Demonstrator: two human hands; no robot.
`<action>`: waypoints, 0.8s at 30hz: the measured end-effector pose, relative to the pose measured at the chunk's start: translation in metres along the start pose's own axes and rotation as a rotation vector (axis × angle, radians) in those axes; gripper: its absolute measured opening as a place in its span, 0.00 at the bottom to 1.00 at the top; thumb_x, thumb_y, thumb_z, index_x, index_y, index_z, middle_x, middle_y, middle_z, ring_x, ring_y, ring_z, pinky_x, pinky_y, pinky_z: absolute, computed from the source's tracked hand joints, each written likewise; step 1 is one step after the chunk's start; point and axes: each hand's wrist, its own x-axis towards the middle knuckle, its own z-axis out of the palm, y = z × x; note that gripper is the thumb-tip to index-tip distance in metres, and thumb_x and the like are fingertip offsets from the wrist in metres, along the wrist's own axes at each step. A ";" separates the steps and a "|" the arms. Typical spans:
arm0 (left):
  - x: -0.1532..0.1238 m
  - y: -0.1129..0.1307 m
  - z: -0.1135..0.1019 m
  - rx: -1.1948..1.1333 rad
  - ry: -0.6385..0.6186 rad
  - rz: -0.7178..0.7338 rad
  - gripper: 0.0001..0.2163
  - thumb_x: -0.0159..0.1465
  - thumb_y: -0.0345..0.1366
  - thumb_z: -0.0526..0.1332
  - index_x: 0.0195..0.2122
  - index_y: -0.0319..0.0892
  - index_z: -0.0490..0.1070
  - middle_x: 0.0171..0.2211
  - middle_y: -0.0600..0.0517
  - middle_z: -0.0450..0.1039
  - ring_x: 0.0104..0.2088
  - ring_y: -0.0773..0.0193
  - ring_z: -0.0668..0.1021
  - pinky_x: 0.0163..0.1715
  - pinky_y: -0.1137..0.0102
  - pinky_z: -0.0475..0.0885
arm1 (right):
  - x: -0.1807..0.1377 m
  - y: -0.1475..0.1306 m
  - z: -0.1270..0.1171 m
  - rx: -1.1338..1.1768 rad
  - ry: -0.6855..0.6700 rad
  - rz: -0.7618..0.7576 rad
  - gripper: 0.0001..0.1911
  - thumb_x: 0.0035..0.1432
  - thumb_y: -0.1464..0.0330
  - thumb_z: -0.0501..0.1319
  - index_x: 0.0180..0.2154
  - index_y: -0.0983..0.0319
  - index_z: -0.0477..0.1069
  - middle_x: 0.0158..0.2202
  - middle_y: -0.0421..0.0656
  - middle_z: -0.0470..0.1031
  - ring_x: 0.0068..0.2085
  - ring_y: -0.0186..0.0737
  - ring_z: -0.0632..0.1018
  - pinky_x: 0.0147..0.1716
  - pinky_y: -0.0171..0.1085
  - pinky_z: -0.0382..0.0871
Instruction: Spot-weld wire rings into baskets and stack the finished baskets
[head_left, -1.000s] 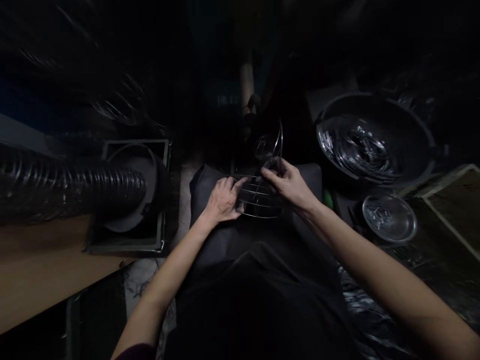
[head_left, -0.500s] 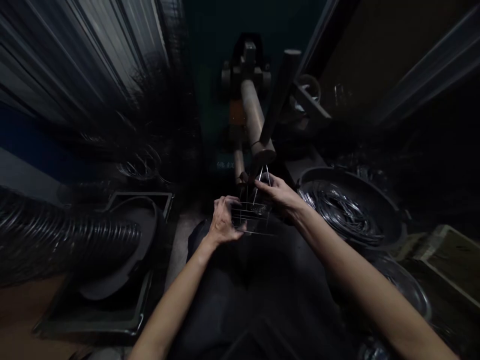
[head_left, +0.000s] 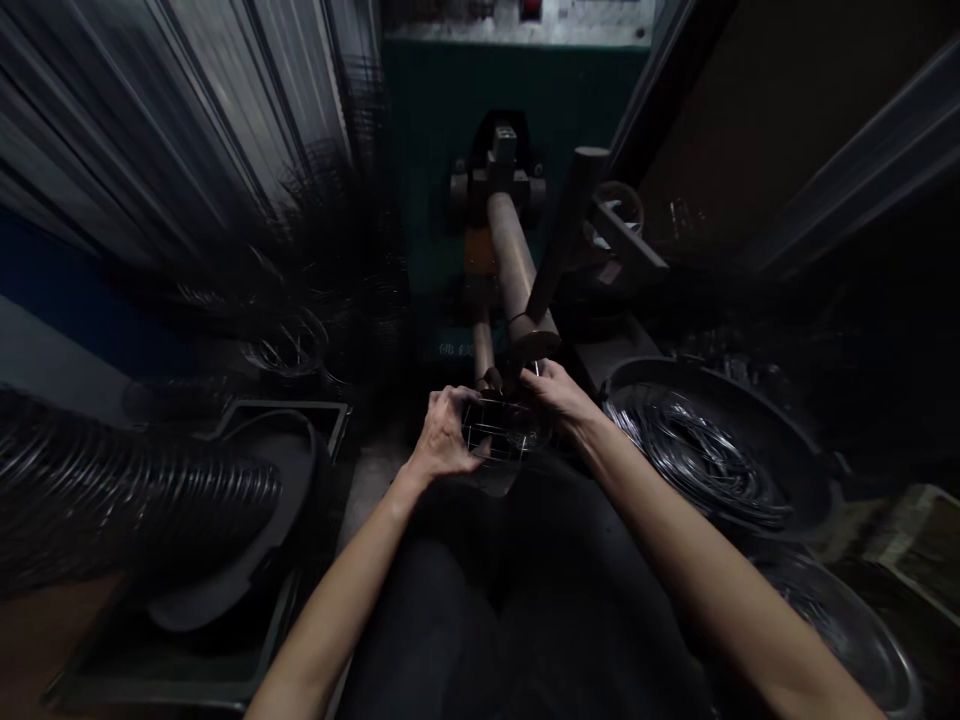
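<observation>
left hand: bare, at 9 o'clock of the rack, fingers curled over its left edge and clamped on the wires
right hand: bare, at 2 o'clock of the rack, fingers closed on its far right corner
small silver wire grid rack: held roughly level between both hands at the picture's centre, above the person's dark lap
brown cylindrical metal arm: at 12 o'clock of the rack, sloping down from the green machine housing; its lower end sits just above the rack, contact cannot be told
round dark basin: at 3 o'clock of the hands, near the right forearm, filled with shiny wire rings
black ribbed hose: at 9 o'clock, well apart from the left hand, blurred
shallow metal dish: at 5 o'clock, beside the right forearm
</observation>
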 end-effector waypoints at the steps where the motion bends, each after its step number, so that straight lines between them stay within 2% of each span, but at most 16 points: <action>1: 0.001 -0.001 0.000 -0.009 0.002 0.002 0.21 0.47 0.36 0.62 0.41 0.43 0.55 0.39 0.47 0.69 0.39 0.56 0.71 0.40 0.61 0.64 | 0.002 0.000 0.000 0.000 0.006 0.001 0.25 0.32 0.55 0.72 0.29 0.63 0.66 0.25 0.38 0.70 0.26 0.33 0.70 0.25 0.32 0.63; 9: 0.013 -0.009 -0.001 -0.066 -0.037 -0.007 0.24 0.46 0.36 0.64 0.43 0.44 0.55 0.41 0.48 0.68 0.40 0.56 0.72 0.41 0.61 0.64 | 0.017 0.008 -0.006 0.012 0.033 -0.051 0.23 0.34 0.55 0.71 0.27 0.62 0.65 0.23 0.37 0.68 0.28 0.35 0.72 0.24 0.31 0.63; 14: 0.011 -0.015 0.004 -0.100 -0.026 -0.013 0.25 0.47 0.34 0.64 0.44 0.45 0.54 0.40 0.50 0.68 0.41 0.57 0.72 0.41 0.60 0.65 | 0.016 0.007 -0.001 0.024 0.058 0.014 0.20 0.40 0.57 0.69 0.28 0.61 0.65 0.22 0.36 0.67 0.21 0.29 0.67 0.19 0.28 0.60; 16: 0.010 -0.019 0.007 -0.128 -0.017 -0.015 0.26 0.47 0.34 0.64 0.45 0.46 0.52 0.41 0.50 0.67 0.40 0.58 0.72 0.42 0.59 0.66 | 0.014 0.004 0.001 0.042 0.102 0.036 0.18 0.44 0.57 0.68 0.29 0.61 0.64 0.20 0.34 0.64 0.18 0.26 0.62 0.16 0.27 0.55; 20: 0.007 -0.022 0.009 -0.186 0.006 -0.066 0.28 0.48 0.34 0.65 0.47 0.46 0.50 0.43 0.47 0.65 0.43 0.57 0.72 0.43 0.57 0.69 | 0.012 -0.007 0.001 0.210 0.277 0.008 0.15 0.56 0.57 0.60 0.29 0.61 0.61 0.17 0.31 0.59 0.13 0.23 0.54 0.13 0.25 0.50; 22: 0.004 -0.021 0.007 -0.243 0.020 -0.122 0.28 0.49 0.33 0.64 0.48 0.46 0.50 0.43 0.47 0.65 0.43 0.58 0.73 0.42 0.58 0.71 | 0.012 -0.014 -0.003 0.281 0.257 0.009 0.14 0.58 0.60 0.59 0.27 0.62 0.61 0.17 0.31 0.59 0.14 0.23 0.56 0.13 0.25 0.53; 24: 0.001 -0.022 0.006 -0.284 0.026 -0.137 0.28 0.50 0.32 0.63 0.48 0.46 0.49 0.42 0.48 0.65 0.43 0.59 0.74 0.42 0.58 0.72 | 0.013 -0.021 -0.009 0.292 0.207 0.012 0.12 0.57 0.62 0.61 0.28 0.63 0.63 0.19 0.34 0.62 0.16 0.24 0.62 0.15 0.25 0.58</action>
